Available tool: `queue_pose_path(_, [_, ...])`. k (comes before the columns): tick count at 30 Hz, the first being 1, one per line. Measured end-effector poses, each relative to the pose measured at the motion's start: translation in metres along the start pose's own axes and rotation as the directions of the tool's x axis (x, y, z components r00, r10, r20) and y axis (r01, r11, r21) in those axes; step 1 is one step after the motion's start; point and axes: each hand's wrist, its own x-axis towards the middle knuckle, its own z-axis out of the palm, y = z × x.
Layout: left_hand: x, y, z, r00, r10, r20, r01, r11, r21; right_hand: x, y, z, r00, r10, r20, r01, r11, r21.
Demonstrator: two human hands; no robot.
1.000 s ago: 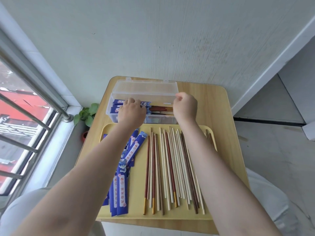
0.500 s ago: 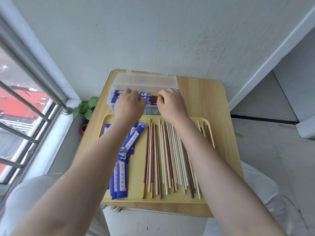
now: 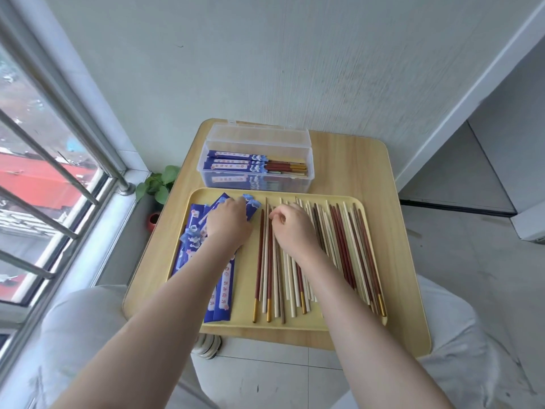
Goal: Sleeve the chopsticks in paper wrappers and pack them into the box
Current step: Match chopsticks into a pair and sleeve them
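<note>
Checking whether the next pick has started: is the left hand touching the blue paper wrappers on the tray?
Touching. The head view shows the left hand lying directly on the pile of blue wrappers, with no gap visible.

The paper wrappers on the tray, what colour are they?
Dark blue paper wrappers, with a pale printed strip down the middle; clearest in the head view.

1. Pale wall point(image 3: 265, 54) straight ahead, faint vertical streaks, even daylight.
2. Window point(image 3: 35, 187) on left with metal bars point(image 3: 59, 166); red roof outside (blurry).
3. Small wooden table point(image 3: 380, 178), light grain, rounded corners, set against the wall.
4. Green potted plant point(image 3: 159, 184) on the floor in the corner between window sill and table.
5. Grey tiled floor point(image 3: 472, 255), scuffed; white wall trim point(image 3: 460, 98) runs diagonally on right.
</note>
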Motion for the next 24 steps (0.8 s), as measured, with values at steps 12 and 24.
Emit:
queue_pose_path(12, [-0.004, 0.002, -0.042, 0.986, -0.161, 0.036, 0.044, 0.044, -0.998, -0.016, -0.011, -0.008, 0.987, 0.139, 0.079, -0.159, 0.793, 0.588])
queue_pose_path(24, [-0.057, 0.008, -0.004, 0.98, -0.045, 0.195, 0.19, -0.109, -0.976, -0.048, -0.013, -0.018, 0.984, 0.047, 0.173, -0.103, 0.939, 0.329])
